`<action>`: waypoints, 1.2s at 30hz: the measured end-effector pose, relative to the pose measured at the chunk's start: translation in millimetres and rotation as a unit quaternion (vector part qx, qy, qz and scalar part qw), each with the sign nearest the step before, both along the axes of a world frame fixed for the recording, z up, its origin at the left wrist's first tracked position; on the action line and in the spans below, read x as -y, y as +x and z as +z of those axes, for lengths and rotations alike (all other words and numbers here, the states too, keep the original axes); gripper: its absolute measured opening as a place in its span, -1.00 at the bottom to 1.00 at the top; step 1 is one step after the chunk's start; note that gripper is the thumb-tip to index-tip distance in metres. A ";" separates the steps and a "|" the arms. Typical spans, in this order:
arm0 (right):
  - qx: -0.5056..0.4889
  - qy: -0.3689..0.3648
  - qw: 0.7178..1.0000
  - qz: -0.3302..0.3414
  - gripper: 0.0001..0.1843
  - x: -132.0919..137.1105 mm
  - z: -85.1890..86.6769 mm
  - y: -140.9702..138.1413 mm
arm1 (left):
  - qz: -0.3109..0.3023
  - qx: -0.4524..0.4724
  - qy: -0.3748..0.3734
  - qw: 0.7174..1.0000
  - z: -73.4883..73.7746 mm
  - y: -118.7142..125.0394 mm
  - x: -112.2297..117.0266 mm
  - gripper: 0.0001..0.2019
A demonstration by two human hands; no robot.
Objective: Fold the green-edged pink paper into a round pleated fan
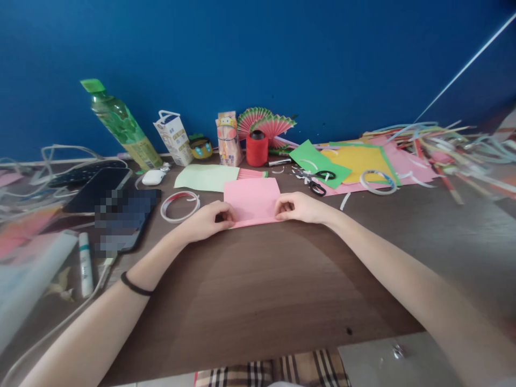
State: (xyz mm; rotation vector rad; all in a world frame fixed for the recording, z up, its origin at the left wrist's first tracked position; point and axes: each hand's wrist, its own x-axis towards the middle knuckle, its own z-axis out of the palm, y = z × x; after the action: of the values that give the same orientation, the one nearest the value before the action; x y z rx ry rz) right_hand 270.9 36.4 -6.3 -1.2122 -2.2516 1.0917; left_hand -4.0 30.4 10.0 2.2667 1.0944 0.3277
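Observation:
A sheet of pink paper (253, 198) lies on the table between my hands, with a narrow fold along its near edge. My left hand (213, 219) pinches the near left corner, fingers curled. At the near right corner my right hand (296, 207) pinches the same edge between thumb and fingers. Behind the sheet lies pale green paper (205, 177), partly overlapped by it, and a pleated pink strip with a green edge (253, 173). A roll of tape (180, 207) rests left of my left hand.
Black-handled scissors (318, 181) and green and yellow papers (352, 161) lie at the back right, near another tape roll (378, 183). A green bottle (121, 126), a carton (175, 137) and a red spool (257, 149) stand by the blue wall. Phones (133, 220) and cables occupy the left.

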 end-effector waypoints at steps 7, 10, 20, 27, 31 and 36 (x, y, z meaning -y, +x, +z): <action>-0.005 -0.002 1.000 0.001 -0.85 1.4 -0.2 -0.6 | -0.019 -0.004 0.013 1.000 -1.0 -0.3 -0.1 -0.81; 0.004 0.001 1.000 -0.004 -0.88 2.6 0.7 -1.7 | -0.052 -0.001 0.025 0.998 -3.1 -0.8 -1.0 -0.76; 0.027 0.120 0.985 0.123 -0.59 3.5 -1.7 -1.5 | -0.105 -0.103 0.039 0.988 -2.7 1.2 -1.1 -0.53; 0.115 0.177 0.966 0.147 -0.47 6.4 1.5 -4.6 | -0.101 -0.142 0.040 0.984 0.2 3.9 2.8 -0.43; 0.117 0.177 0.965 0.156 -0.41 6.7 1.3 -5.4 | -0.106 -0.142 0.065 0.982 -0.8 4.7 5.2 -0.42; 0.078 0.157 0.977 0.123 -0.65 4.2 -1.6 -0.8 | -0.090 -0.105 0.061 0.988 -5.2 0.7 2.8 -0.53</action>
State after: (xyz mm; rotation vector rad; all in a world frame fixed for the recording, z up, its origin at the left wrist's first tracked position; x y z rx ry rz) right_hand 270.1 32.2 -7.9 -0.9386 -2.6263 0.6992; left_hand -3.3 27.6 4.8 2.5338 0.9857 0.0848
